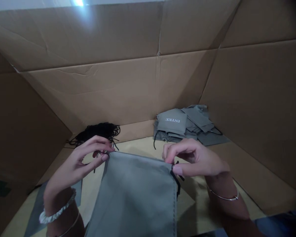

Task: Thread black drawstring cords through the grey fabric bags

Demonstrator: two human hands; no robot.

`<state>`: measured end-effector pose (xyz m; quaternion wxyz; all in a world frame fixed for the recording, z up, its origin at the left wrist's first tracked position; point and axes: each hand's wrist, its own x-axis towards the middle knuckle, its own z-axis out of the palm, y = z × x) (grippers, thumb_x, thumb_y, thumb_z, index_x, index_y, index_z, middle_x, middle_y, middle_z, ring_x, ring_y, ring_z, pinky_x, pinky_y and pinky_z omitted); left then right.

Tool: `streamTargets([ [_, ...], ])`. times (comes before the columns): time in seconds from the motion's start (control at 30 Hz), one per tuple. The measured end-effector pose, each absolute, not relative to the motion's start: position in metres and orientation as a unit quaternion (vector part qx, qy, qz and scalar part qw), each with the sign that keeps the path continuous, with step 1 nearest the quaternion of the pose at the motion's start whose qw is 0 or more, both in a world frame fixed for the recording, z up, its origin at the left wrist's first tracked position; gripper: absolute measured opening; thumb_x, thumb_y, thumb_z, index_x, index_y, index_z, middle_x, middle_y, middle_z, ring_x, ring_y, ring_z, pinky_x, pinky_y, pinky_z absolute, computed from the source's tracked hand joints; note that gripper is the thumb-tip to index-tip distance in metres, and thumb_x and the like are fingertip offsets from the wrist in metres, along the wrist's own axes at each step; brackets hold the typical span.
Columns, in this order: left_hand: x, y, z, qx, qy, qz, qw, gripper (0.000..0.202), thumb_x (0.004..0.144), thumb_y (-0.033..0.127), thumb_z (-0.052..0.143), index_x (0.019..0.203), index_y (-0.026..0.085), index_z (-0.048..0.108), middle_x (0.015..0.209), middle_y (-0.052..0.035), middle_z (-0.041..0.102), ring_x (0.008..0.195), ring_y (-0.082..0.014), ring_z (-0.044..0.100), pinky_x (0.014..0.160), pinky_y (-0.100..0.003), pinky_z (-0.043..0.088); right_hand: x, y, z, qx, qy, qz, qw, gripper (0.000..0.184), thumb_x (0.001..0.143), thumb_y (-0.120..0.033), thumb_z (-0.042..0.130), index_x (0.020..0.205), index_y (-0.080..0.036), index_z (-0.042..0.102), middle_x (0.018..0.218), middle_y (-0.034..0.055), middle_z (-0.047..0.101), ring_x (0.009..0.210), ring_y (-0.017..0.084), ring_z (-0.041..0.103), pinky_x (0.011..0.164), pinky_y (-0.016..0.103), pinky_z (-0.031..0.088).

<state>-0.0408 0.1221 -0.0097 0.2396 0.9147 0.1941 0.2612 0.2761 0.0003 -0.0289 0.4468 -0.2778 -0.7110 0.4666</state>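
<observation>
I hold a grey fabric drawstring pouch (138,194) by its top edge, low in the middle of the view. My left hand (81,161) pinches the pouch's upper left corner, where a small metal piece and a bit of black cord show between the fingers. At the upper right corner my right hand (189,158) is closed in a pinch on the hem, and a black drawstring end (178,182) hangs just below the thumb.
A pile of grey pouches (185,125), one printed INTEX, lies at the back right. A tangle of black cords (98,131) sits at the back left. Cardboard walls (128,89) enclose the yellowish work surface (143,144). Another grey cloth (37,210) lies under my left wrist.
</observation>
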Motion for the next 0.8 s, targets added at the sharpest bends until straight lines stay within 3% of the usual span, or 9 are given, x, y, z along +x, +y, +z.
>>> streamTargets([
  [0.27, -0.043, 0.122, -0.011, 0.898, 0.224, 0.283, 0.252, 0.012, 0.091, 0.021, 0.060, 0.099, 0.028, 0.064, 0.105, -0.0012, 0.058, 0.100, -0.0146, 0.058, 0.079, -0.022, 0.050, 0.276, 0.003, -0.030, -0.303, -0.720, 0.436, 0.446, 0.008, 0.083, -0.020, 0.069, 0.088, -0.015, 0.071, 0.077, 0.0039, 0.064, 0.072, 0.013, 0.056, 0.064, 0.027, 0.043],
  [0.5, -0.059, 0.118, -0.012, 0.881, 0.278, 0.283, 0.257, 0.006, 0.092, 0.024, 0.058, 0.097, 0.024, 0.061, 0.092, -0.0009, 0.062, 0.082, -0.0123, 0.059, 0.067, -0.020, 0.049, 0.282, 0.003, -0.029, -0.297, -0.690, 0.467, 0.467, 0.015, 0.085, -0.031, 0.068, 0.083, -0.016, 0.068, 0.074, 0.0030, 0.059, 0.069, 0.014, 0.051, 0.062, 0.028, 0.040],
  [0.8, -0.047, 0.105, -0.004, 0.905, 0.240, 0.326, 0.133, 0.005, 0.089, 0.016, 0.061, 0.087, 0.020, 0.063, 0.075, 0.0007, 0.057, 0.072, -0.0126, 0.052, 0.066, -0.027, 0.042, 0.273, 0.003, -0.031, -0.412, -0.690, 0.399, 0.442, 0.024, 0.085, -0.030, 0.069, 0.067, -0.017, 0.060, 0.065, -0.0008, 0.053, 0.061, 0.011, 0.046, 0.054, 0.025, 0.034],
])
